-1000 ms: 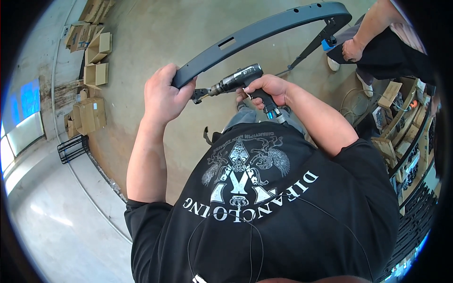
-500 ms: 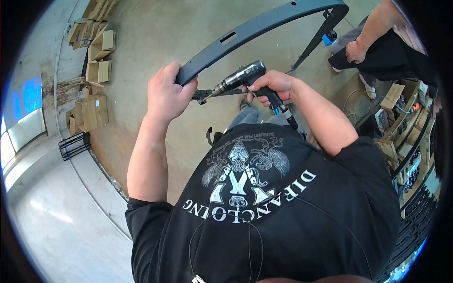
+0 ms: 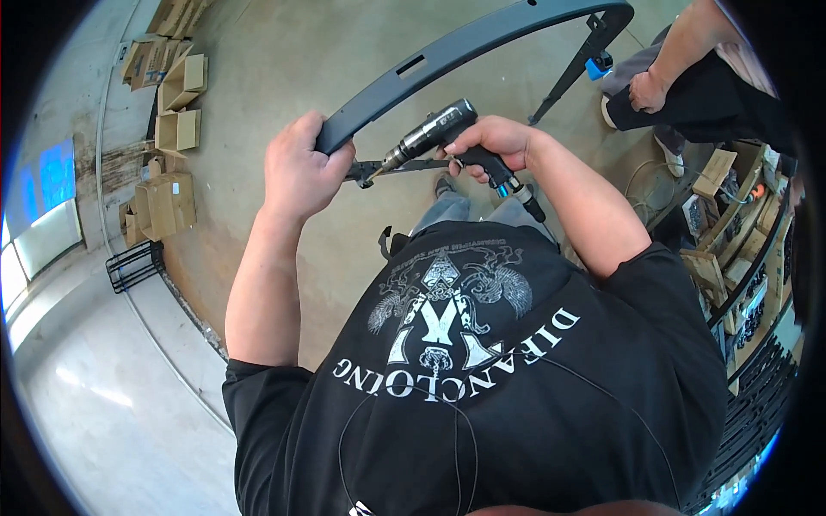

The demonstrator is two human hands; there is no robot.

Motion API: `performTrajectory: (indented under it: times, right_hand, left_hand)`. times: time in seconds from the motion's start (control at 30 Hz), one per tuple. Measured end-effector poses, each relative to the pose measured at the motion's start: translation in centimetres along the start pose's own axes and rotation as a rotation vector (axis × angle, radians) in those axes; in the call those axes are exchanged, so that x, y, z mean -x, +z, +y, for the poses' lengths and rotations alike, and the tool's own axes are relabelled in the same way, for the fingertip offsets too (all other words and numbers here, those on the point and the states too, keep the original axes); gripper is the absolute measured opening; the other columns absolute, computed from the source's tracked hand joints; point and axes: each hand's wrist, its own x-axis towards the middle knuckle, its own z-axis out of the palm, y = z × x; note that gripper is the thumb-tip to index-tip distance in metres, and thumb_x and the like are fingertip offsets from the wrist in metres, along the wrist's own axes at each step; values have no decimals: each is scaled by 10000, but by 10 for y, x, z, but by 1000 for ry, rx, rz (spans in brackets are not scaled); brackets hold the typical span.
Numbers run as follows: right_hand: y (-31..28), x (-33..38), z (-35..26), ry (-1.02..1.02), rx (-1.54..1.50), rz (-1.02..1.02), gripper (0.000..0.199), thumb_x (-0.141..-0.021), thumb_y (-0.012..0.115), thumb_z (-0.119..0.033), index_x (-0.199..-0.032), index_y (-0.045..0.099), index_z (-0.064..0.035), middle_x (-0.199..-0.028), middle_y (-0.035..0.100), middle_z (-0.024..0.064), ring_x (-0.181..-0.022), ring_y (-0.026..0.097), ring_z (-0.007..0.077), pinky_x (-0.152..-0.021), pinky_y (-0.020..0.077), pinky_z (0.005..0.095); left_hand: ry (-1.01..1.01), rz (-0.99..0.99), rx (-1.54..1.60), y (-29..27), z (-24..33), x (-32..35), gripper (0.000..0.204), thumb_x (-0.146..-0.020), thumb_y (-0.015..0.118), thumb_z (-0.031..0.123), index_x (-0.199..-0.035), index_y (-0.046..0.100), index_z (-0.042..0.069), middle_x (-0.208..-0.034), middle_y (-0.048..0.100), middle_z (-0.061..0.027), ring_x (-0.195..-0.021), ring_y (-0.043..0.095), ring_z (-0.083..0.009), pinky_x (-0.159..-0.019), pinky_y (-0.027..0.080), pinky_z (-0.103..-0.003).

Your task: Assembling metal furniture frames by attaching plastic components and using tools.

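**Finding: power drill [image 3: 436, 131] directed at a bracket [image 3: 362, 175] just beside the left grip [image 3: 303, 168]**

Left grip: pinching one end of a dark curved frame [image 3: 469, 41], thumb on the near side, fingers over the far side. Right grip [image 3: 497, 148]: wrapped around the drill's pistol handle, forefinger near the trigger; whether the trigger is pressed cannot be told.

Governing relation: the drill's long axis slants down and to the left, its bit [image 3: 377, 175] ending at the dark bracket, which lies immediately right of and slightly below the left grip. The left grip is the nearer of the two to that spot; the right stands well to its right. Contact between bit and bracket cannot be confirmed at this scale.

The frame is held above the floor [image 3: 292, 52]. Its long axis runs from the left grip up and to the right, past a rectangular slot, then bends sharply back at the upper right, where a blue piece [image 3: 597, 67] sits on the returning arm.

Surroundings: a co-worker's hand [image 3: 647, 92] is at upper right, apart from the frame. A wooden crate [image 3: 711, 175] of parts stands on the right. On the left are cardboard boxes [image 3: 169, 206] and a black wire rack [image 3: 135, 267].
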Motion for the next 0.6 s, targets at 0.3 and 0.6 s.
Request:
performTrajectory:
  times: [0.3, 0.6]
  right_hand:
    - [-2, -6, 11, -58, 22, -47, 294, -984, 648, -185, -1209, 624, 2, -894, 701, 155, -554, 601, 130, -497, 509, 293]
    - [-31, -21, 23, -5, -134, -119, 361, -980, 633, -211, -1268, 601, 5, -951, 711, 157, -606, 626, 136, -520, 516, 312]
  left_hand:
    - [63, 9, 12, 0, -6, 5, 212, -804, 736, 174, -787, 586, 24, -714, 597, -136, -654, 576, -289, -623, 462, -393]
    - [80, 23, 22, -2, -9, -4, 213, -801, 738, 172, -783, 584, 25, -713, 596, -134, -655, 579, -286, -620, 460, -390]
